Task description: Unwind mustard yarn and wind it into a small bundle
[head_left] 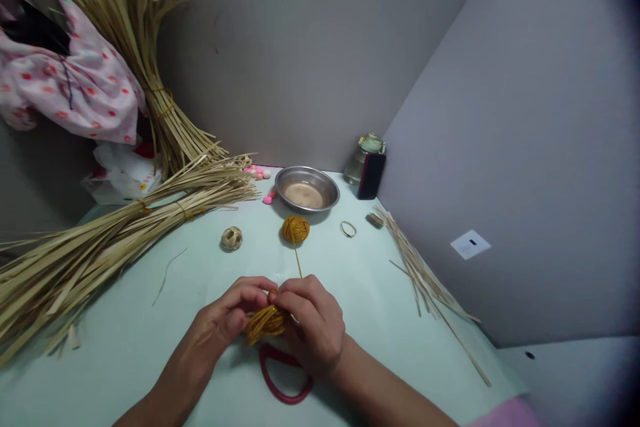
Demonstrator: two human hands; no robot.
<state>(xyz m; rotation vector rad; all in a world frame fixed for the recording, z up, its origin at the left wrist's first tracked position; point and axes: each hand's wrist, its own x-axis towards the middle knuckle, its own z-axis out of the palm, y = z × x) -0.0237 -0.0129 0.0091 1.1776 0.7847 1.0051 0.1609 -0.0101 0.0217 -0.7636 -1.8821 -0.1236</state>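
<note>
Between my two hands is a looped bundle of golden yarn [266,324], low over the table. My left hand [227,310] curls round its left side, fingertips meeting the top of the loops. My right hand [315,323] is closed on the bundle's upper right end, its fingertips pinched together. A single strand runs from there up to a ball of golden yarn [295,229] on the table. Under my right hand lie scissors, of which the red handle [286,397] shows; the blades are hidden.
Behind the yarn ball stands a metal bowl [330,203] of liquid. A small woven ball [231,238] and a ring [349,229] lie nearby. Dried straw bundles [125,230] cover the left; loose strips [420,273] lie right. A phone [371,177] leans on a glass jar [355,167].
</note>
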